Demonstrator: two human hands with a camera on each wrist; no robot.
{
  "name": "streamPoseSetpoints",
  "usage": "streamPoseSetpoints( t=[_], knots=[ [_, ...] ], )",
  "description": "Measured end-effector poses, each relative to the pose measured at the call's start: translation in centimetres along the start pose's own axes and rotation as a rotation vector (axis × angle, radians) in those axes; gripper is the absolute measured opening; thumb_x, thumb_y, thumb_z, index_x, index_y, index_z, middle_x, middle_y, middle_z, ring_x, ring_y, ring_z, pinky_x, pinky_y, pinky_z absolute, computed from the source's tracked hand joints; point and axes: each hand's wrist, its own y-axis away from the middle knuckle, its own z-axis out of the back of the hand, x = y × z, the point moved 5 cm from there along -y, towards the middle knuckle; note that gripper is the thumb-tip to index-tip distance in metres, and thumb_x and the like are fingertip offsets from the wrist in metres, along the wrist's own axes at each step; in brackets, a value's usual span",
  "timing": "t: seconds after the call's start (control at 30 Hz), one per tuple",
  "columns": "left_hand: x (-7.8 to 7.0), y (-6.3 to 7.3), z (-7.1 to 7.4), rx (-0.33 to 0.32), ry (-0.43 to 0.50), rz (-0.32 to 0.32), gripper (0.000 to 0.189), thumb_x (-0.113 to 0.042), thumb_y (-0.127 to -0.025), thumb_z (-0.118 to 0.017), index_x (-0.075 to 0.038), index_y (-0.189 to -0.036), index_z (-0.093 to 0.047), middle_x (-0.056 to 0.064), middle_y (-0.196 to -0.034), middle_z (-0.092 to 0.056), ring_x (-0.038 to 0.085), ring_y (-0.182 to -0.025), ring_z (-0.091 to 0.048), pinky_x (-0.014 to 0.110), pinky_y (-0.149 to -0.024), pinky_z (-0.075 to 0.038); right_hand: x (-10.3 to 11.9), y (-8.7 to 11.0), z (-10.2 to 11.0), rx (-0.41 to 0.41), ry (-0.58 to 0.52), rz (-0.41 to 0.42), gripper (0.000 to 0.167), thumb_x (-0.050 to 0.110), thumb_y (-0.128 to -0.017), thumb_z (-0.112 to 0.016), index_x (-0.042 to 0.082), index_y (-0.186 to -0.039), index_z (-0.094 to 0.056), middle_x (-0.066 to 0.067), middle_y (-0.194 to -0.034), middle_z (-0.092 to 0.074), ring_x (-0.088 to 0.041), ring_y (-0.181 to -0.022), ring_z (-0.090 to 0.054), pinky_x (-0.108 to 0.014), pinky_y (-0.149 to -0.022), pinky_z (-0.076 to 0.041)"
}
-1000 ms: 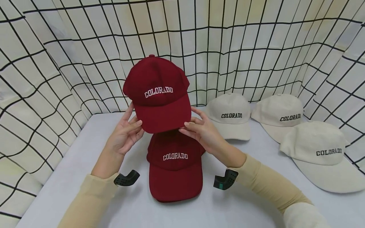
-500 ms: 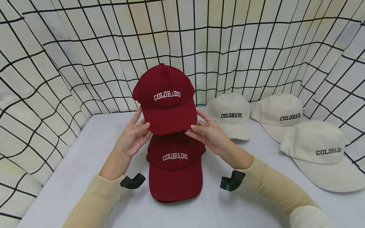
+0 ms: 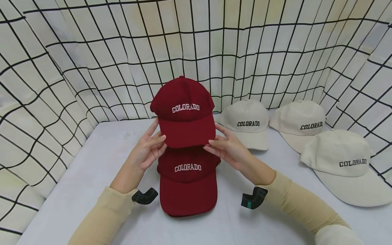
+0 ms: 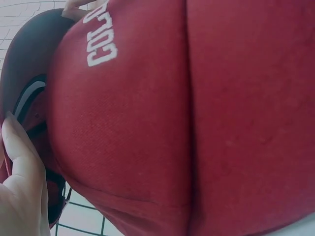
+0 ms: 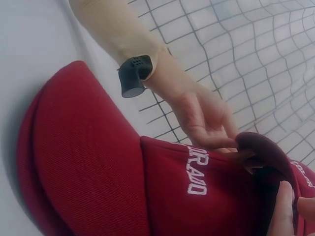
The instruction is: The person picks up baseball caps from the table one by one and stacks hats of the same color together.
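Note:
A dark red baseball cap (image 3: pixel 185 98) lettered COLORADO is held up between both hands, its brim toward me. My left hand (image 3: pixel 147 151) pinches the left edge of its brim, and my right hand (image 3: pixel 229 148) pinches the right edge. Just below and in front lies another red cap (image 3: pixel 188 195) on the table; the raised cap covers the top of its crown. In the right wrist view a second brim edge shows under the lower brim (image 5: pixel 83 147), so caps appear stacked there. The left wrist view shows the lower crown (image 4: pixel 128 128) close up, with the raised cap's inside behind it.
To the right sit three off-white COLORADO caps: one at the back (image 3: pixel 245 124), another beside it (image 3: pixel 301 124), and a nearer one (image 3: pixel 346 160). The white table (image 3: pixel 92 163) is bounded by a white cloth wall with black grid lines (image 3: pixel 208 44).
Both hands have brought the held red cap down and to the right, closer over the lower red cap. The lower cap and the off-white caps have stayed in place.

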Motion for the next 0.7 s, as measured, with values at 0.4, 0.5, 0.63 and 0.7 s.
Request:
streamPoseSetpoints(
  t=[0.4,0.5,0.63,0.7],
  knots=[
    [0.7,0.6,0.7,0.014,-0.076,0.055,0.077,0.009,-0.104,-0.041,-0.024,-0.166,-0.012,0.001,-0.119,-0.06,0.007,-0.086,-0.064,0.02,-0.074,-0.057,-1.2,0.4,1.1,-0.081,-0.059,-0.047,0.062,-0.006,-0.104,-0.04,0.005,-0.161,-0.017,-0.012,-0.13,-0.05,-0.015,-0.103,-0.064,-0.03,-0.094,-0.055],
    [0.9,0.8,1.0,0.013,-0.086,0.061,0.078,0.009,-0.103,-0.043,-0.023,-0.166,-0.011,0.0,-0.117,-0.061,0.007,-0.085,-0.064,0.02,-0.074,-0.057,-1.7,0.4,1.3,-0.091,-0.081,-0.079,0.06,-0.006,-0.105,-0.039,0.004,-0.16,-0.018,-0.01,-0.126,-0.051,-0.015,-0.103,-0.062,-0.031,-0.094,-0.055],
    [1.2,0.9,1.3,0.019,-0.082,0.065,0.077,0.01,-0.103,-0.043,-0.022,-0.166,-0.011,0.0,-0.112,-0.062,0.006,-0.085,-0.064,0.02,-0.075,-0.057,-2.1,0.6,1.5,-0.096,-0.089,-0.107,0.059,-0.006,-0.105,-0.04,0.003,-0.16,-0.018,-0.009,-0.123,-0.051,-0.015,-0.103,-0.061,-0.03,-0.095,-0.055],
    [1.3,1.0,1.4,0.022,-0.085,0.067,0.077,0.01,-0.103,-0.042,-0.022,-0.166,-0.011,0.0,-0.113,-0.062,0.006,-0.086,-0.064,0.02,-0.076,-0.057,-2.2,0.7,1.6,-0.099,-0.097,-0.118,0.06,-0.006,-0.105,-0.04,0.003,-0.16,-0.018,-0.009,-0.122,-0.051,-0.015,-0.101,-0.061,-0.03,-0.094,-0.055]
  ],
)
